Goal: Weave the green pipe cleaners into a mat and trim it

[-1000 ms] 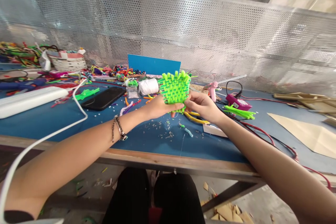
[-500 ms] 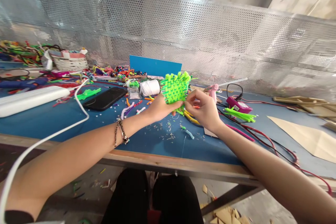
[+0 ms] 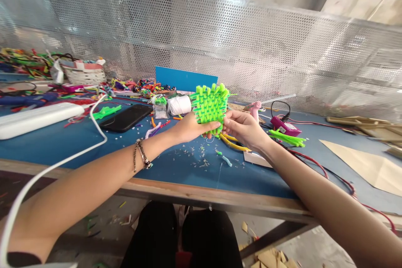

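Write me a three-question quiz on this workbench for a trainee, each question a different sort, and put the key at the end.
1. What is the left hand holding?
A) a pink glue gun
B) a green woven piece
C) a wicker basket

2. True or false: the black phone lies to the left of the white spool.

3. Fill in the blank: the flat panel in front of the perforated metal screen is ____ in colour.

Key: 1 B; 2 true; 3 blue.
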### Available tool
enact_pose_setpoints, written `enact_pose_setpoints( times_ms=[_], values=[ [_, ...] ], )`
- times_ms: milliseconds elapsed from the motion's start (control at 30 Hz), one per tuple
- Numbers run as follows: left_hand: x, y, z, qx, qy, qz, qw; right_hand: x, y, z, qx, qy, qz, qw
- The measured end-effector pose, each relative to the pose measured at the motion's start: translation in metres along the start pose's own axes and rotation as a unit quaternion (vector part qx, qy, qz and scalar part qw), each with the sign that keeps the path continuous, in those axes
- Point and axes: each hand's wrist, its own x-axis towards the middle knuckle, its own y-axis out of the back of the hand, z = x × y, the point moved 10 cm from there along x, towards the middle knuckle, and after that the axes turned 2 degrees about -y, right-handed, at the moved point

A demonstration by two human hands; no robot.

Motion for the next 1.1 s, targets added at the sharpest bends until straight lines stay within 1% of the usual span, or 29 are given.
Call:
enact_pose_setpoints(
  times_ms=[67, 133, 333, 433, 500, 567, 633, 733, 833, 933, 1000, 1100],
  values=[
    [0.000, -0.002, 0.000, 0.003, 0.003, -0.007, 1.000, 0.000, -0.001, 0.003, 0.020, -0.011, -0.001, 1.000],
    [0.000, -0.003, -0.001, 0.018, 0.000, -0.010, 1.000, 0.000, -0.003, 0.003, 0.013, -0.002, -0.001, 1.000],
    [-0.001, -0.002, -0.003, 0.079, -0.025, 0.001, 0.997, -0.001, -0.011, 0.001, -0.100, 0.021, -0.040, 0.994],
    [-0.001, -0.002, -0.005, 0.113, -0.023, 0.004, 0.993, -0.001, -0.012, -0.001, -0.149, 0.043, -0.043, 0.987],
    [-0.001, -0.003, -0.005, 0.129, -0.026, -0.002, 0.991, -0.002, -0.010, -0.004, -0.193, 0.068, -0.027, 0.978],
    [-0.001, -0.004, -0.004, 0.132, -0.032, -0.006, 0.991, -0.003, -0.006, -0.008, -0.241, 0.096, 0.008, 0.966],
    [-0.001, -0.004, -0.005, 0.122, -0.029, -0.006, 0.992, -0.004, -0.003, -0.010, -0.267, 0.109, 0.037, 0.957],
    [0.000, -0.001, -0.011, 0.098, 0.001, 0.002, 0.995, -0.004, -0.004, -0.007, -0.238, 0.101, 0.032, 0.965],
    [0.000, 0.011, -0.016, 0.111, 0.026, 0.044, 0.992, -0.003, -0.006, -0.009, -0.219, 0.100, 0.024, 0.970],
    [0.000, 0.019, -0.009, 0.148, -0.007, 0.081, 0.986, -0.003, 0.002, -0.013, -0.199, 0.092, 0.070, 0.973],
    [0.000, 0.020, -0.001, 0.166, -0.039, 0.088, 0.981, -0.003, 0.008, -0.013, -0.166, 0.074, 0.100, 0.978],
    [-0.001, 0.019, 0.004, 0.166, -0.057, 0.087, 0.981, -0.003, 0.011, -0.010, -0.123, 0.045, 0.110, 0.985]
  ],
)
